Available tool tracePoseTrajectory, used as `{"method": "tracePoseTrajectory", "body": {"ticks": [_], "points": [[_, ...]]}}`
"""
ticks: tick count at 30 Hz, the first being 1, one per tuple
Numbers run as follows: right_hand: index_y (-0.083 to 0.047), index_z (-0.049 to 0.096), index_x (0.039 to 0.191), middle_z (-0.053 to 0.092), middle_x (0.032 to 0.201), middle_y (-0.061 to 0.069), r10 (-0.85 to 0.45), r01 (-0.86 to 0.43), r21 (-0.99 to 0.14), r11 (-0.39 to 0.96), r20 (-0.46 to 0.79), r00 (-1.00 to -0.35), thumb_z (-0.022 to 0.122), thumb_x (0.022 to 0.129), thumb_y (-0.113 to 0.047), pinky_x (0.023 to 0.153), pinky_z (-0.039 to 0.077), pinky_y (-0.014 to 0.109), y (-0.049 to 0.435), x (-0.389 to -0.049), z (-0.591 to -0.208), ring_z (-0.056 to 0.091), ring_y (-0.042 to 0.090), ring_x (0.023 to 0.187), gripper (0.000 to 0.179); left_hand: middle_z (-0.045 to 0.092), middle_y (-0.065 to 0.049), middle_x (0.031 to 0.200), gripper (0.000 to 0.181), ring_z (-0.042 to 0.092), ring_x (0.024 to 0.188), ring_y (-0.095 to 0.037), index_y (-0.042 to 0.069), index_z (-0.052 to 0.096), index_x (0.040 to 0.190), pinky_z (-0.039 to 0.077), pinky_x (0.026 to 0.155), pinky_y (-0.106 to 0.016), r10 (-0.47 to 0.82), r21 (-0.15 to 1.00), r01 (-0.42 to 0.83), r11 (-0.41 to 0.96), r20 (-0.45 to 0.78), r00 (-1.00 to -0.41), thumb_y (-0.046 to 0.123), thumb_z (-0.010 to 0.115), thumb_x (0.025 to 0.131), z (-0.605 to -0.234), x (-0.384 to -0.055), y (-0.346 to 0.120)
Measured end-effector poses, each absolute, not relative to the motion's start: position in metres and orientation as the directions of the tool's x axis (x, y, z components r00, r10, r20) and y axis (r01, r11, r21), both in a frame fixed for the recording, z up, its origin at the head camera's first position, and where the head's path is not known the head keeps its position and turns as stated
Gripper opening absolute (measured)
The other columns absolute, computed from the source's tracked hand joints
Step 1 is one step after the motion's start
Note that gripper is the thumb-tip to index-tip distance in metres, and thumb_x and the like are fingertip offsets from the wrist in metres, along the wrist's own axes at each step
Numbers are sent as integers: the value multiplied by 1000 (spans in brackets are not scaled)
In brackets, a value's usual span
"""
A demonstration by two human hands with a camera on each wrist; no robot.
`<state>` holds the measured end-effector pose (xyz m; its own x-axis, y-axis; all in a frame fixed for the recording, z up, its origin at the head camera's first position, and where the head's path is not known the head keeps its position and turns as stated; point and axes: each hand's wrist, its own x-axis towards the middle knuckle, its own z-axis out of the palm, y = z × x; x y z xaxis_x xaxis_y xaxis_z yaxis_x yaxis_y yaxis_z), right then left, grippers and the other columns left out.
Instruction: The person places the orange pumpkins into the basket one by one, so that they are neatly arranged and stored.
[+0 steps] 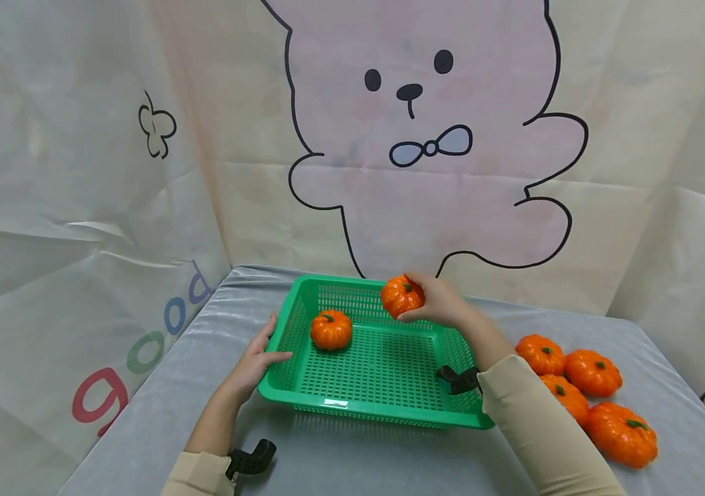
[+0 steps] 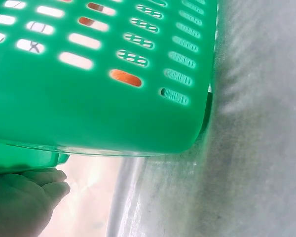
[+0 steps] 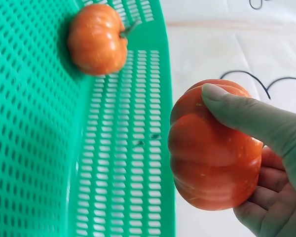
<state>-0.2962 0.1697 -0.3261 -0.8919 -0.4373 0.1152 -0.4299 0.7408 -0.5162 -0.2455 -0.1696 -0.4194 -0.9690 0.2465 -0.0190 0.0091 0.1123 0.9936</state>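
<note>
A green plastic basket (image 1: 383, 413) with slotted walls stands on the cloth-covered table. One orange pumpkin (image 1: 331, 330) sits inside it, toward the left end. My right hand (image 1: 440, 300) grips a second pumpkin (image 3: 214, 148) between thumb and fingers, above the basket's far side. In the right wrist view this held pumpkin is beside the basket's rim (image 3: 163, 98). My left hand (image 1: 254, 362) lies along the basket's left rim, thumb over the edge and fingers stretched along the outside. The left wrist view shows its fingers partly, beneath the basket's wall (image 2: 113, 118).
Several more pumpkins (image 1: 621, 434) lie grouped on the table to the right, partly behind my right forearm. Grey cloth (image 1: 327, 461) covers the table. A printed curtain (image 1: 414, 207) with a bear drawing hangs behind it. Each wrist wears a black mount (image 1: 253, 460).
</note>
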Motion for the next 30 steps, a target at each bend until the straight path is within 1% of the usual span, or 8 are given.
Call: {"method": "tracePoseTrajectory", "body": {"ticks": [4,9,13,20,30], "points": [[4,35,140,52,130,21,-449,-420,-548,723,89,-889,77,75,-19,86,51,41,158,-297,-332,55,32,108,82,-14,-7,157,85,-13,144,-25,7,-5,150,-2,116,-48,247,993,8,122,-23,-969,2,53,87,-418,-246,-169],[1,35,141,52,131,18,-438,-375,-581,722,35,-898,78,73,-19,85,52,38,145,-299,-339,55,28,106,82,-14,-6,157,85,-13,144,-24,7,-5,150,-2,116,-48,248,993,11,121,-20,-969,2,53,88,-417,-246,-169],[1,33,143,50,134,18,-429,-347,-566,747,-13,-903,78,74,-20,85,51,38,137,-300,-347,55,28,107,85,-14,-6,157,85,-13,144,-24,8,-5,150,-2,116,-48,248,992,12,123,-19,-969,2,53,88,-418,-245,-169],[-1,34,143,50,133,17,-425,-326,-552,767,-58,-903,79,73,-21,83,51,37,129,-307,-363,54,27,105,85,-14,-8,157,85,-13,144,-24,7,-5,150,-2,116,-48,250,992,14,123,-17,-968,2,53,88,-419,-245,-169],[0,38,141,50,133,17,-429,-333,-492,804,-92,-899,80,72,-24,90,48,42,127,-311,-378,52,30,112,84,-15,-6,157,85,-12,144,-24,8,-6,150,-1,116,-48,257,992,9,123,-24,-966,3,52,89,-418,-245,-169]]}}
